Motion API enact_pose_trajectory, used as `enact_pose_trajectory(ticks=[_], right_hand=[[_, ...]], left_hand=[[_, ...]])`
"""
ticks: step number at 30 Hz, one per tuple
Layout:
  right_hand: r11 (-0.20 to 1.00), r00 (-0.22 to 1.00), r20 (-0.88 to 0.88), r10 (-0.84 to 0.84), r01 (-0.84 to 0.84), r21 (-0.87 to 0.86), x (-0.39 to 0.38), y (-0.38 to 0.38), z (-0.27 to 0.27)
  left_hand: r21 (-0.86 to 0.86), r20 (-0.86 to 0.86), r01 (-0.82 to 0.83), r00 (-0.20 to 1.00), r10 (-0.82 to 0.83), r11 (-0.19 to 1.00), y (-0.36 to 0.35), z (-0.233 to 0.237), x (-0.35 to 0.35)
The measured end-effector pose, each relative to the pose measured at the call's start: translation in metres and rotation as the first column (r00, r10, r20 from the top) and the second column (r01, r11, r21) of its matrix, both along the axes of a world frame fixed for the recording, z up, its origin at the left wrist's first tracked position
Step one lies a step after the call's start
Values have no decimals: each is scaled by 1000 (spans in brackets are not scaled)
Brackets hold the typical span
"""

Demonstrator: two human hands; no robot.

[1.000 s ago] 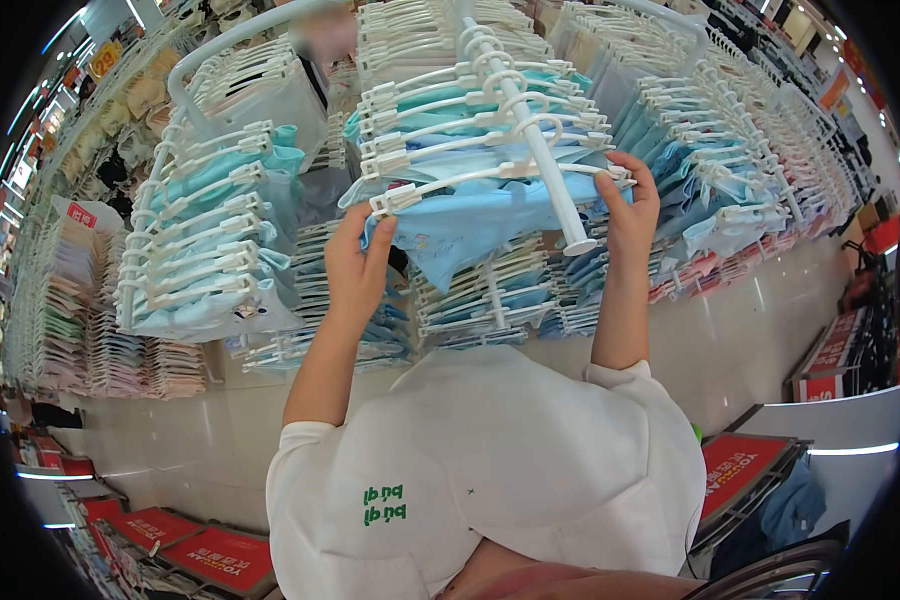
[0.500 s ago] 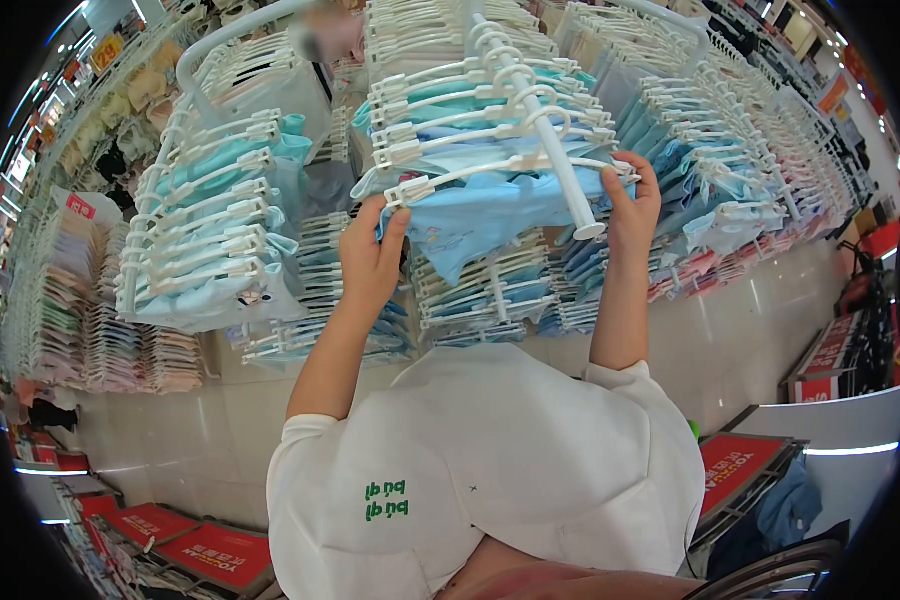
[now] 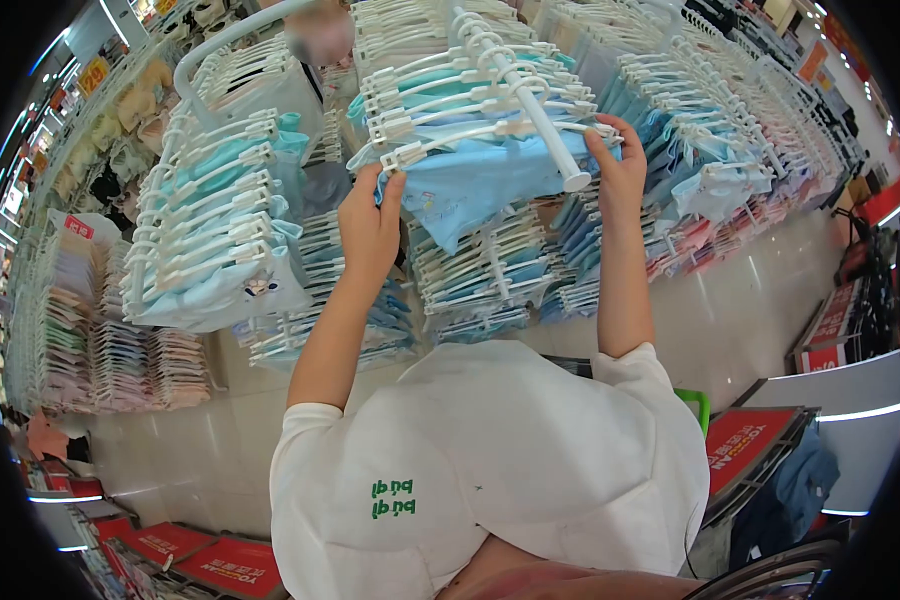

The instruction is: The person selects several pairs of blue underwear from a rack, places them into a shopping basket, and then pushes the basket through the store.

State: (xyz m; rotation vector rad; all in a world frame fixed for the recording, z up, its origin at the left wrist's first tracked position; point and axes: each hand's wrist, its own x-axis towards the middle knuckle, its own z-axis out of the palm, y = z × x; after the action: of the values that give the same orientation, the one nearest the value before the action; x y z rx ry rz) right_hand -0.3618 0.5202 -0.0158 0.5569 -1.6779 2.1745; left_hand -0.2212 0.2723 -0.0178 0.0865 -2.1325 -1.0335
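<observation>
A pair of light blue underpants [image 3: 485,185] hangs from a white clip hanger [image 3: 450,143] at the front of a white display rail [image 3: 542,120]. My left hand [image 3: 370,222] pinches its left side just by the hanger's clip, thumb in front. At the other end, my right hand [image 3: 620,165] is closed on the right side near the clip, thumb towards me. The cloth is spread between both hands, its point hanging down. Behind it, more blue and aqua underpants [image 3: 425,85] hang on the same rail.
To the left stands another rail of aqua underpants [image 3: 225,240] on white hangers. Blue garments [image 3: 705,150] hang on the right, with lower racks [image 3: 490,270] beneath. Red signs [image 3: 750,450] sit behind on both sides; a person [image 3: 320,35] is partly visible at the far end.
The view has shifted a little, so the rail and both hands appear slightly higher and further left. Both hands keep their grip on the underpants at the hanger's ends.
</observation>
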Motion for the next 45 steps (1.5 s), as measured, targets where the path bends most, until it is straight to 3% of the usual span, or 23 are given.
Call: enact_pose_trajectory(ticks=[2,4,8,10,13,15,17,19,20,21,22,24,28,31,36,38,39,45], right_hand=[[1000,1000,5,-8,8,1,0,-1,2],[997,999,6,-51,50,64,2,-2,3],[989,989,4,-146,146,1,15,-4,-8],[911,900,-219,-378,403,87,29,3,-31],[853,867,-180,-465,493,172,70,18,-87],[858,914,-92,-394,402,318,101,26,-141],[842,947,55,-317,254,477,135,36,-209],[735,885,315,-344,45,677,176,52,-293],[741,844,358,-400,68,668,201,60,-323],[623,783,447,-433,-99,776,225,68,-349],[494,708,531,-466,-291,820,250,76,-372],[401,561,592,-578,-436,805,296,93,-410],[377,259,558,-788,-513,771,363,108,-447],[340,261,513,-818,-500,796,391,114,-467],[466,181,682,-709,-606,645,398,107,-486],[398,256,648,-717,-613,682,401,102,-501],[460,156,724,-672,-678,573,395,103,-497],[502,32,761,-648,-733,459,398,96,-535]], left_hand=[[-45,-68,-26,997,22,999,-2,0,-5],[40,8,-37,999,36,999,-3,2,-6],[52,87,64,994,-68,997,-4,3,8],[201,-70,180,983,-169,963,-2,-12,16],[154,-152,142,981,-118,978,-8,-41,37],[258,-84,170,985,-153,951,-7,-62,64],[299,188,166,955,-229,940,-12,-93,90],[530,235,198,900,-367,824,-13,-135,110],[654,299,132,859,-415,745,-13,-156,124],[753,362,38,809,-462,657,-12,-171,136],[746,404,51,759,-511,664,-8,-180,147],[819,544,-241,613,-573,520,2,-193,168],[764,637,-249,437,-635,595,-4,-217,190],[739,670,-238,358,-651,630,-17,-231,200],[705,709,-278,262,-655,653,-32,-242,215],[687,726,-282,223,-651,670,-37,-247,220],[653,756,-274,194,-625,706,-37,-245,221],[591,805,-240,119,-581,770,-60,-254,236]])
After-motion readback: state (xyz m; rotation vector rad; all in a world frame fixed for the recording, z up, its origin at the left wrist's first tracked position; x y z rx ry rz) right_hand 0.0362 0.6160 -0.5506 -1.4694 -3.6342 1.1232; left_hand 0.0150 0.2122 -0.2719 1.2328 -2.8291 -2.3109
